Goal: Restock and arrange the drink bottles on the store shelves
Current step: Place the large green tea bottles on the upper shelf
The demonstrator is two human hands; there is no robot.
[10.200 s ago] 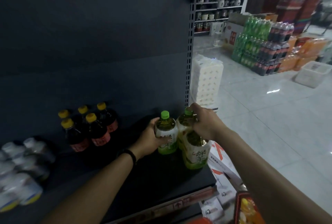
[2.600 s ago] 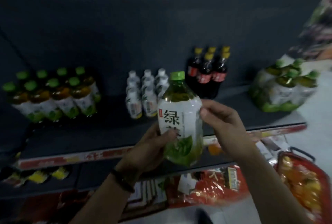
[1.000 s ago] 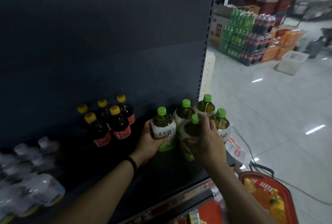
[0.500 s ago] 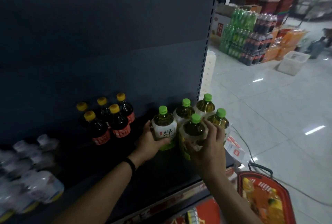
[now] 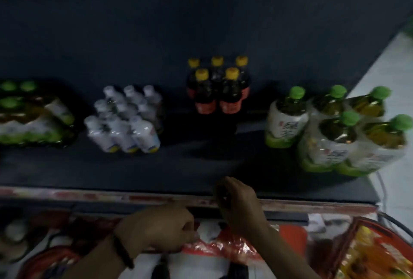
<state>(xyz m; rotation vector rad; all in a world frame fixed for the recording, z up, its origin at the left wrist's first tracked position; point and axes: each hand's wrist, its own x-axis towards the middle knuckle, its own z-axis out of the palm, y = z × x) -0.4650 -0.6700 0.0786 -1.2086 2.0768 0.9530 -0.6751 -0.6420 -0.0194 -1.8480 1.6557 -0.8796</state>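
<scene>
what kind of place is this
Most likely a shop's drinks aisle: a dark shelf with a red strip along its front edge, green-capped bottles, yellow-capped bottles and small white bottles grouped by kind, and a red basket at lower right.

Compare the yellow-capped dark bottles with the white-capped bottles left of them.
The yellow-capped bottles are dark with red labels; the white-capped bottles look pale. The yellow-capped bottles number five; the white-capped bottles form a bigger cluster. The yellow-capped bottles stand further back than the white-capped bottles. Both stand on the same shelf.
</scene>
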